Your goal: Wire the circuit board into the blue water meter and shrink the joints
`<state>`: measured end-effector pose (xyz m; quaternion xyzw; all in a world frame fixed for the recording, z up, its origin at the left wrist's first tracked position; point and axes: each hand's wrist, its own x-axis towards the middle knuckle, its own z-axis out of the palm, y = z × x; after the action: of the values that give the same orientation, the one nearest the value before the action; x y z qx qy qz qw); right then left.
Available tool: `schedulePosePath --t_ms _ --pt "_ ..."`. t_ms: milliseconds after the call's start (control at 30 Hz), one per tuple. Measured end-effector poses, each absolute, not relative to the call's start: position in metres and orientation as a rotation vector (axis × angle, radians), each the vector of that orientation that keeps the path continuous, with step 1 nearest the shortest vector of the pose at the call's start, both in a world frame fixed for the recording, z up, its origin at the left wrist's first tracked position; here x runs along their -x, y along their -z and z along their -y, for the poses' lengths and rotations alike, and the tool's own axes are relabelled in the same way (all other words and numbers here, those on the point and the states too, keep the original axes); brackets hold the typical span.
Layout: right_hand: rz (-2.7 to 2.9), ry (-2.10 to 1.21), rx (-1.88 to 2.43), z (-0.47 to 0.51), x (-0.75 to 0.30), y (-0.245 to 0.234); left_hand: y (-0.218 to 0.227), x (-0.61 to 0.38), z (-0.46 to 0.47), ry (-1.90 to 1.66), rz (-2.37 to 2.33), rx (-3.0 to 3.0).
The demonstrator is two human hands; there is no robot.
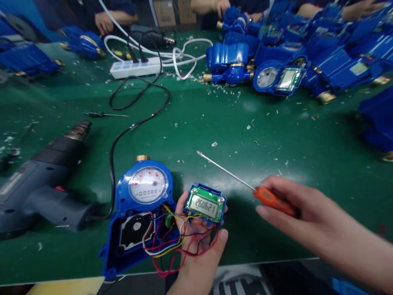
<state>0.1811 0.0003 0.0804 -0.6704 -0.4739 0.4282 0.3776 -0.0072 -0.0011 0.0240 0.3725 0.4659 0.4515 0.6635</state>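
Observation:
My left hand point(199, 250) is closed around a small green circuit board with an LCD display point(205, 205) that reads digits, held face up. Coloured wires point(172, 241) run from it into an opened blue water meter point(138, 213) lying on the green table, its dial facing up. My right hand point(294, 209) grips an orange-handled screwdriver point(245, 184). Its thin shaft points up and left, with the tip above the table, apart from the board.
A grey power drill point(43, 180) lies at the left with its black cord. A small screwdriver point(104, 115), a white power strip point(135, 67) and cables sit farther back. Several blue meters point(276, 61) pile at the back right. Other people's hands work along the far edge.

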Motion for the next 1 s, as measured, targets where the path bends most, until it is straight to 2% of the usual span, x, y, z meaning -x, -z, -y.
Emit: schedulePosePath --t_ms 133,200,300,400,467,533,667,700,767,867,1000 --pt "1.189 -1.554 1.556 -0.018 -0.142 -0.055 -0.016 0.01 0.012 -1.058 -1.05 -0.863" --pt "1.112 -1.644 1.468 -0.019 -0.131 -0.045 -0.01 0.015 0.016 -0.974 -1.066 -0.921" --pt "1.097 -1.489 1.45 -0.023 -0.122 -0.038 -0.003 0.035 0.023 -0.824 -1.09 -1.114" --pt "1.165 -1.268 1.453 -0.035 -0.118 -0.037 -0.018 0.077 0.022 -0.739 -1.131 -1.427" --pt "1.237 -1.175 1.431 -0.046 -0.117 -0.039 -0.046 0.109 0.011 -0.557 -0.922 -1.696" --pt "1.288 -1.125 1.401 -0.058 -0.115 -0.039 -0.084 0.13 -0.009 -0.405 -0.951 -1.847" --pt "1.297 -1.036 1.371 -0.075 -0.112 -0.033 -0.143 0.117 -0.075 -0.669 -1.415 -2.038" --pt "1.291 -1.023 1.37 -0.077 -0.111 -0.03 -0.148 0.105 -0.094 -0.612 -1.408 -2.109" --pt "1.277 -0.998 1.369 -0.078 -0.109 -0.026 -0.148 0.081 -0.129 -0.428 -1.307 -2.263" --pt "1.255 -0.967 1.356 -0.076 -0.107 -0.025 -0.138 0.056 -0.165 0.055 -1.092 -2.353" --pt "1.226 -0.946 1.346 -0.076 -0.106 -0.031 -0.125 0.049 -0.18 0.237 -0.944 -2.364"
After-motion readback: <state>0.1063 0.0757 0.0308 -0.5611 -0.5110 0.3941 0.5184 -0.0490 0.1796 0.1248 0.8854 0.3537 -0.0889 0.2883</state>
